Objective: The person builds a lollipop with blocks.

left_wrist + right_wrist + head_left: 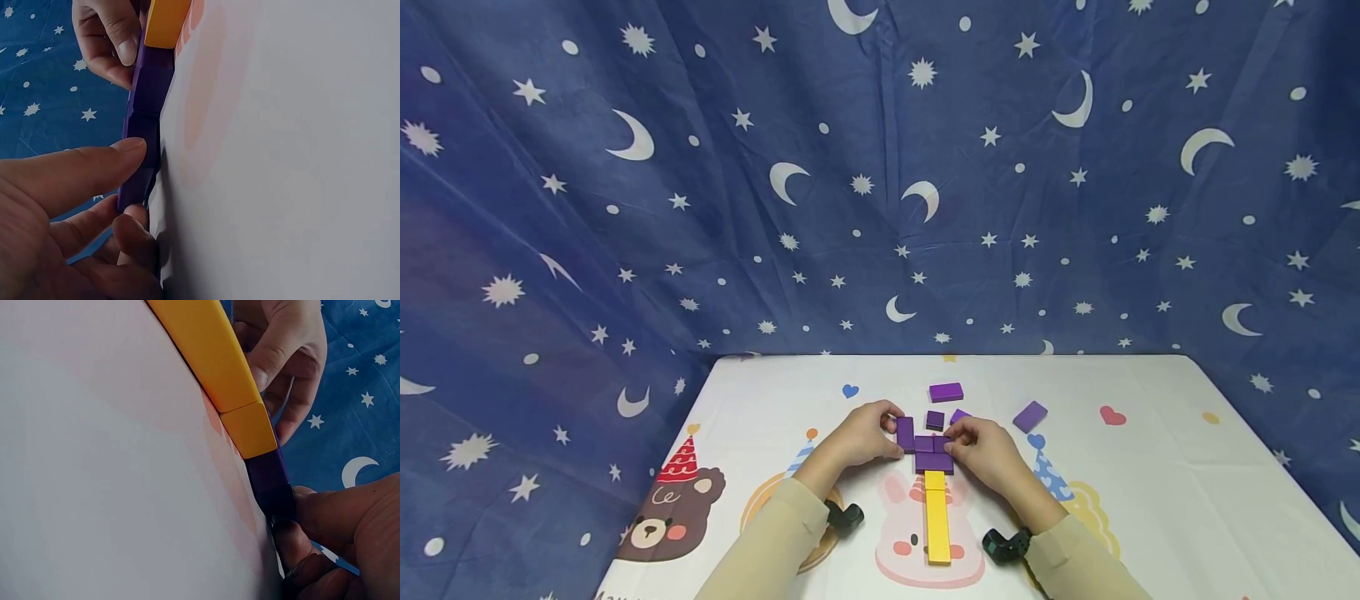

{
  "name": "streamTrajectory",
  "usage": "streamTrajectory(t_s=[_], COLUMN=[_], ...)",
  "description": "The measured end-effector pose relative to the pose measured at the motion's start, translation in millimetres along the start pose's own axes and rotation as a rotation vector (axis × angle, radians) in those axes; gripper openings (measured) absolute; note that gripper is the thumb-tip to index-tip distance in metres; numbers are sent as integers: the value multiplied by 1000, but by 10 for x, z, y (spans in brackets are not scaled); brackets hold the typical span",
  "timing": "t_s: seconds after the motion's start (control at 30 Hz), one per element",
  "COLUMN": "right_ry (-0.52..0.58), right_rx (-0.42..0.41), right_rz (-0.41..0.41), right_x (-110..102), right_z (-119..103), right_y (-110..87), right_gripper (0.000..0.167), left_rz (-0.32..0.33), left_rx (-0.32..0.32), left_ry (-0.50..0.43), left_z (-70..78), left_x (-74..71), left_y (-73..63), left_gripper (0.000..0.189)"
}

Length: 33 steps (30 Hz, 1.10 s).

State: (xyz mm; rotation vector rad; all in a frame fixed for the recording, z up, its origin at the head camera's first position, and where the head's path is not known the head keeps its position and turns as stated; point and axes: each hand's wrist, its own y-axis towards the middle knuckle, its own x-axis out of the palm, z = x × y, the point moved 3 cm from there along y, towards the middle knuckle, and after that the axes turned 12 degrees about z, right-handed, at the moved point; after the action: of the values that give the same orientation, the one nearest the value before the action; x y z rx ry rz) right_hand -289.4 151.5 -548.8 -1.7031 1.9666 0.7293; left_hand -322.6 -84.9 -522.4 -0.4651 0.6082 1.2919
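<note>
My left hand [867, 435] pinches an upright purple block [906, 435] at the left end of a purple cluster, the thumb [128, 153] on its near side and the fingers curled behind. At the cluster's right side, my right hand [991, 454] holds a purple block [941, 444] between thumb and curled fingers. A wider purple block [933, 463] lies just below it. Beneath that, a short yellow block [935, 480] and a longer yellow strip [937, 529] run in line toward me. In the right wrist view, the thumb [319, 512] presses the end of the dark purple row.
Behind the cluster lie a small purple block [935, 420], a purple piece [959, 416] partly behind my right hand, and a purple rectangle [946, 392]. Another tilted purple block [1030, 417] lies to the right. The white cartoon-printed cloth [1187, 492] meets a blue starry curtain [925, 308].
</note>
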Motion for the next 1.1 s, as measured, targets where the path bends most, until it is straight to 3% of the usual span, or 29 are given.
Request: streamTrajectory(t_s=[1.1], right_ry=[17], right_rx=[-5], right_rz=[2], right_x=[-4], right_z=[2], right_y=[1], right_gripper=[10], left_rz=[2], left_rx=[7], left_ry=[-3], left_z=[-27], left_x=[26], left_y=[4], left_gripper=[60])
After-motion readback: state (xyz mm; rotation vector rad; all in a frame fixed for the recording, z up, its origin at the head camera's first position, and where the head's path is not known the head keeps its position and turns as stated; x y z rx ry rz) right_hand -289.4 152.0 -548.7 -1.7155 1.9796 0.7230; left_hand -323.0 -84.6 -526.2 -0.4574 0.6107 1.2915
